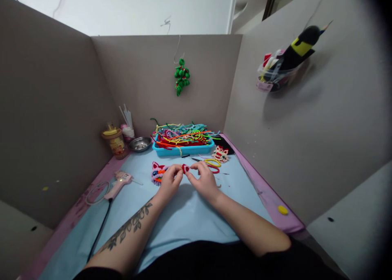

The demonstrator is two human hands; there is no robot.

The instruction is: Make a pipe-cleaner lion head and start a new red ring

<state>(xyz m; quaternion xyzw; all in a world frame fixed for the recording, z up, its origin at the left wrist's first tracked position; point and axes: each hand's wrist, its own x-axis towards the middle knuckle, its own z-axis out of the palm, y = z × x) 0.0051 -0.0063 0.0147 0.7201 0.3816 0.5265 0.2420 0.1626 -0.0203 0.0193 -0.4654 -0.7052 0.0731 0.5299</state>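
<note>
Between my two hands, a small red and pink fuzzy piece (185,169), looped out of pipe cleaner, is held above the blue cloth. My left hand (170,179) pinches it from the left with thumb and fingertips. From the other side, my right hand (206,182) has its thumb against it and its index finger curled close. Just left of my left hand lies a purple, red and orange pipe-cleaner animal face (157,173), partly covered by that hand. Scissors (213,163) with yellow and red handles lie behind my right hand.
A blue tray (171,151) heaped with colourful pipe cleaners stands at the back, beside a cream and red face (220,153). On the left are a pink glue gun (119,184) with its cord, a metal bowl (140,144) and a lidded cup (115,142). Grey panels enclose the table.
</note>
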